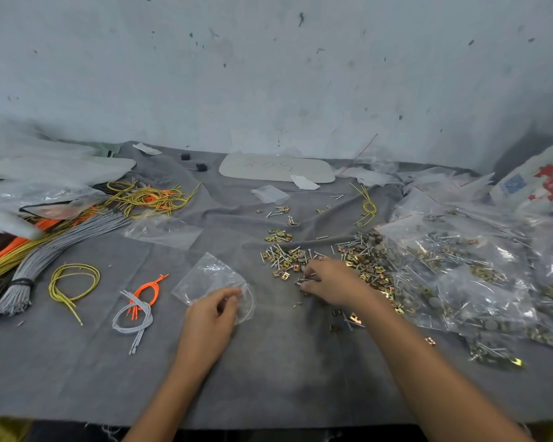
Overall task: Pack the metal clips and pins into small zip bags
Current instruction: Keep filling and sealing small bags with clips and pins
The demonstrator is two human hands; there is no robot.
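Note:
A small clear zip bag (205,275) lies on the grey cloth in front of me. My left hand (213,314) pinches its near edge with curled fingers. To the right spreads a loose pile of gold metal clips and silver pins (288,260). My right hand (329,282) is over the pile's near side, its fingertips pinching a few pins. More clips and pins (364,253) lie beyond that hand.
Filled clear bags of hardware (466,272) pile up at the right. Grey, yellow and orange cords (64,237) cover the left; small cord loops (138,307) lie near my left hand. A spare clear bag (163,231) and a pale board (275,169) sit farther back.

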